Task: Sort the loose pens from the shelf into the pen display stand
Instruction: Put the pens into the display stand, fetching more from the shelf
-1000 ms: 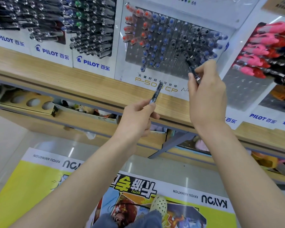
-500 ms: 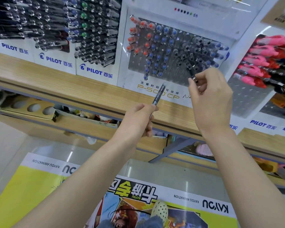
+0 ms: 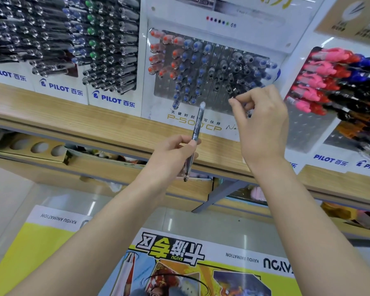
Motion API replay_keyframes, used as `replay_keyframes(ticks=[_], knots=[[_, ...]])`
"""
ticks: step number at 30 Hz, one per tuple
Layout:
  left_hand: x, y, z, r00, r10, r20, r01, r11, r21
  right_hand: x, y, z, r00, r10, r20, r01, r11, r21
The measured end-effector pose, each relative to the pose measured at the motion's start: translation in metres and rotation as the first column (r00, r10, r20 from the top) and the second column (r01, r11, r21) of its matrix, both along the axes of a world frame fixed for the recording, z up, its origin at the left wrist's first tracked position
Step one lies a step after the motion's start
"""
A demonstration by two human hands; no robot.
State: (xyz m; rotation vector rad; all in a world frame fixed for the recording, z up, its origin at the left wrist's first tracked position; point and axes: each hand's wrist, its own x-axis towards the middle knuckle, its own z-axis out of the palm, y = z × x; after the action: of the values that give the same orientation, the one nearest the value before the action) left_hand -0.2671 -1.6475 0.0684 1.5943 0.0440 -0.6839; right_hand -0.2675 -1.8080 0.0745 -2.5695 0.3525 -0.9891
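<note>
The white pen display stand (image 3: 156,112) leans on the wooden shelf, its grey hole panel holding red, blue and black capped pens. My left hand (image 3: 171,154) is below the stand and grips a clear, dark-inked pen (image 3: 198,122) upright at its middle, cap end up. My right hand (image 3: 263,124) is raised against the panel's lower right. Its thumb and forefinger are pinched on the end of a black pen (image 3: 233,97) that sits in a hole; most of that pen is hidden.
Pilot stands full of black, blue and green pens (image 3: 107,50) stand to the left, and a stand of pink, red and black pens (image 3: 320,82) to the right. The wooden shelf (image 3: 51,116) runs across, a lower shelf with cardboard trays (image 3: 36,148) beneath. A yellow poster board (image 3: 41,248) lies below.
The black pen in my right fingers has gone deeper into the panel, so less of it shows. My left hand now grips its pen at the middle, with the tip end showing below the fingers.
</note>
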Motion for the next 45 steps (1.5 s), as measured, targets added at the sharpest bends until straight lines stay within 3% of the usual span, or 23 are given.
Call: replay_keyframes(ticks=[5, 10, 13, 16, 18, 23, 26, 30, 39, 45], knots=[[-0.001, -0.008, 0.004, 1.0, -0.011, 0.021, 0.012, 0.999, -0.053, -0.004, 0.004, 0.0, 0.996, -0.025, -0.081, 0.027, 0.999, 0.032], [-0.004, -0.022, 0.011, 0.996, 0.05, 0.076, -0.045, 0.996, -0.075, -0.021, 0.009, 0.001, 0.972, 0.2, -0.122, -0.172, 0.964, 0.205], [-0.006, -0.032, 0.018, 0.986, 0.099, 0.132, -0.081, 0.988, -0.135, -0.039, 0.009, 0.001, 0.895, 0.382, -0.23, -0.298, 0.896, 0.329], [-0.009, -0.044, 0.024, 0.973, 0.172, 0.152, -0.144, 0.973, -0.183, -0.052, 0.003, 0.005, 0.785, 0.542, -0.299, -0.294, 0.751, 0.591], [-0.013, -0.052, 0.028, 0.962, 0.201, 0.183, -0.175, 0.973, -0.147, -0.056, -0.005, 0.008, 0.759, 0.583, -0.289, -0.274, 0.689, 0.671], [-0.013, -0.069, 0.028, 0.901, 0.151, 0.407, -0.199, 0.977, 0.078, -0.058, -0.024, 0.015, 0.775, 0.579, -0.252, -0.302, 0.69, 0.658], [-0.005, -0.07, 0.026, 0.766, -0.048, 0.641, -0.195, 0.933, 0.302, -0.059, -0.033, 0.018, 0.839, 0.524, -0.144, -0.324, 0.695, 0.642], [0.022, -0.056, 0.029, 0.489, -0.281, 0.826, -0.262, 0.855, 0.447, -0.058, -0.043, 0.017, 0.899, 0.437, -0.024, -0.324, 0.702, 0.635], [0.07, -0.028, 0.027, -0.005, -0.638, 0.77, -0.265, 0.743, 0.614, -0.063, -0.021, 0.013, 0.962, 0.231, 0.148, -0.274, 0.827, 0.492], [0.09, -0.02, 0.032, -0.188, -0.692, 0.697, -0.225, 0.722, 0.655, -0.075, -0.001, 0.013, 0.963, 0.103, 0.249, -0.188, 0.918, 0.349]])
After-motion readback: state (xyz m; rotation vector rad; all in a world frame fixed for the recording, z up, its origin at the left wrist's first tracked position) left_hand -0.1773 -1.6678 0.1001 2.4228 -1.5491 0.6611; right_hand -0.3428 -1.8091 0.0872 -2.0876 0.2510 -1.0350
